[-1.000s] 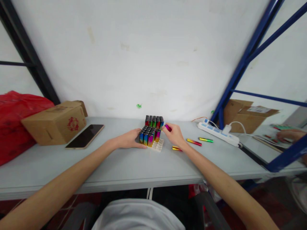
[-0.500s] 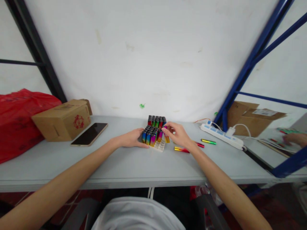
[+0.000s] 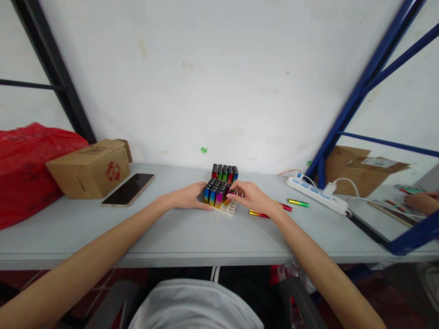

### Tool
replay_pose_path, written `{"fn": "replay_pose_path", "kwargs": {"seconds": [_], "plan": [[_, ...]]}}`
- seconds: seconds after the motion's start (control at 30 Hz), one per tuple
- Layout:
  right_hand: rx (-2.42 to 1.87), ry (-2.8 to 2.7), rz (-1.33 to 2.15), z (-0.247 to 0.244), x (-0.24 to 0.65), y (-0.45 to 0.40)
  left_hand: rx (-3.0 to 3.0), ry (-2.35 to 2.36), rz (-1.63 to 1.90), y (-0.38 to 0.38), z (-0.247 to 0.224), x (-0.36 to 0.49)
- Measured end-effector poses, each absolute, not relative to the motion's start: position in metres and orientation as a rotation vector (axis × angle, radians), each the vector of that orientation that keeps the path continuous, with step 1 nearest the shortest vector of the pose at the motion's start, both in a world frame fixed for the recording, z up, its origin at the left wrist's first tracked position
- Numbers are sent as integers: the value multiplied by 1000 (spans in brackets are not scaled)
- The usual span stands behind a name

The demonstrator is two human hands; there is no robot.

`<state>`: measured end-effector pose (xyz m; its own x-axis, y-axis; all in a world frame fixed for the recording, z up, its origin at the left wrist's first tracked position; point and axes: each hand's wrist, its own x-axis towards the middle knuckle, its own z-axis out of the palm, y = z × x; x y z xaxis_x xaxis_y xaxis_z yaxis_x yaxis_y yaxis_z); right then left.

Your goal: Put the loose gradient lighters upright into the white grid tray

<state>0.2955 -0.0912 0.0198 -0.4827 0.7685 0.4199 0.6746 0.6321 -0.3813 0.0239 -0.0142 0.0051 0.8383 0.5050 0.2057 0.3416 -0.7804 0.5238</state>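
A white tray (image 3: 229,209) with a grid of holes stands on the table. Upright in it are several shiny rainbow-coloured lighters (image 3: 212,197) with black tops. My left hand (image 3: 188,195) wraps round the tray's left end, with the thumb along the front and the fingers behind. Over the right part of the tray, my right hand (image 3: 252,195) pinches a lighter (image 3: 230,195), its fingers covering much of it. The lighter's lower end is at the tray's holes; whether it is seated I cannot tell. Several holes at the tray's front right hold nothing.
Behind stands another block of lighters (image 3: 224,172). Loose shiny pieces lie at right: yellow-red (image 3: 258,213), red (image 3: 285,207) and green (image 3: 298,202). A phone (image 3: 128,189), carton (image 3: 91,171) and red bag (image 3: 30,173) are left; a power strip (image 3: 317,194) and another person's hand (image 3: 421,202) right.
My right hand has moved slightly left and brought the lighter from beside the tray's right edge in among the others. My left hand stays at the tray's left end.
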Motion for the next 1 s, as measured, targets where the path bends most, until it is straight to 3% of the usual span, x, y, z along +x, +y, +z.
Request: {"fn": "replay_pose_path", "kwargs": {"seconds": [0.4,0.67,1.0], "plan": [[-1370,-2328,13,16,293,-85,2564,728,410,-15,6,24],[-1665,-2035,-279,30,370,-66,2542,657,437,-17,9,25],[-1700,-2289,220,12,398,-56,2558,641,422,-17,10,26]]}}
